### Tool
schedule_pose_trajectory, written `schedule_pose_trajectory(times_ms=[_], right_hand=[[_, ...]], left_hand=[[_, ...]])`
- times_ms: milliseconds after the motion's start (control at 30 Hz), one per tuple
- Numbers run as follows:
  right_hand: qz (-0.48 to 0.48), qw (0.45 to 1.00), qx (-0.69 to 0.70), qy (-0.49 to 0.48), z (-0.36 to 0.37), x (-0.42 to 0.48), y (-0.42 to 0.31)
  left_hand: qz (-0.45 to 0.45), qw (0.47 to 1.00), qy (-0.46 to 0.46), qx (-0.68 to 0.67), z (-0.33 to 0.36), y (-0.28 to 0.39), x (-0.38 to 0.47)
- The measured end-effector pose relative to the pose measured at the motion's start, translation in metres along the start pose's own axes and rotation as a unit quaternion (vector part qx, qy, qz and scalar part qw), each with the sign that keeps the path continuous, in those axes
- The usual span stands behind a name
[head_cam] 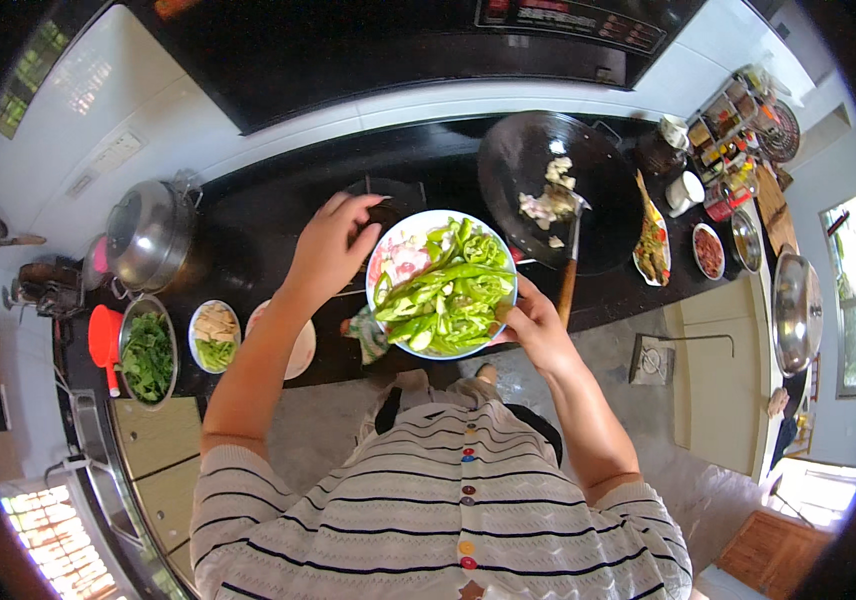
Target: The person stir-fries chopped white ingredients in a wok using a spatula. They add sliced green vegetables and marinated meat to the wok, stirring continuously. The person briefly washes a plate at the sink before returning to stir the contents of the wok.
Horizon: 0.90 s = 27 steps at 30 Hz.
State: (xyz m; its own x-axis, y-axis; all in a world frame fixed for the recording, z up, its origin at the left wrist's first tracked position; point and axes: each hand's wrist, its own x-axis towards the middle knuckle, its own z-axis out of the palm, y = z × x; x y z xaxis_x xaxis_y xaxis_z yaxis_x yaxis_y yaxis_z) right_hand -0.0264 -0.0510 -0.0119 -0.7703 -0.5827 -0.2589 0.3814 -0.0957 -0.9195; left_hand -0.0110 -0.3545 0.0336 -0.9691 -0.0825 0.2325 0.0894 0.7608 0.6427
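Observation:
My right hand (538, 324) grips the lower right rim of a plate (439, 215) held over the counter's front edge. On the plate lie sliced green peppers (447, 300) and, at its upper left, some pale pinkish pieces (402, 262). My left hand (334, 244) hovers just left of the plate, fingers apart, holding nothing. To the right of the plate sits a black wok (510, 161) with pale chopped pieces (548, 202) in it. A spatula with a wooden handle (568, 289) leans in the wok, its metal blade among the pieces.
Left stand a lidded steel pot (144, 240), a red ladle (104, 337), a bowl of leafy greens (149, 356) and a plate of sliced food (214, 330). Rightward are a fish dish (651, 240), a bowl of reddish meat (708, 251), a white mug (685, 193) and a spice rack (728, 135). A cloth (368, 337) hangs at the front edge.

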Motion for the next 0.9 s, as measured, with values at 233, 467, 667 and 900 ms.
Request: schedule_pose_trajectory(times_ms=[233, 467, 667, 900], right_hand=[[0.067, 0.996, -0.038, -0.039, 0.057, 0.097, 0.007], [0.139, 0.967, -0.200, 0.074, 0.062, 0.201, 0.050], [0.136, 0.896, -0.383, 0.179, 0.054, 0.258, 0.096], [0.190, 0.893, -0.332, 0.237, 0.055, 0.262, 0.110]], left_hand=[[-0.243, 0.950, -0.091, -0.171, -0.016, -0.093, -0.042], [-0.280, 0.926, -0.054, -0.248, 0.034, -0.185, -0.016], [-0.284, 0.928, -0.077, -0.228, 0.079, -0.239, -0.006], [-0.267, 0.941, -0.086, -0.188, 0.104, -0.260, 0.009]])
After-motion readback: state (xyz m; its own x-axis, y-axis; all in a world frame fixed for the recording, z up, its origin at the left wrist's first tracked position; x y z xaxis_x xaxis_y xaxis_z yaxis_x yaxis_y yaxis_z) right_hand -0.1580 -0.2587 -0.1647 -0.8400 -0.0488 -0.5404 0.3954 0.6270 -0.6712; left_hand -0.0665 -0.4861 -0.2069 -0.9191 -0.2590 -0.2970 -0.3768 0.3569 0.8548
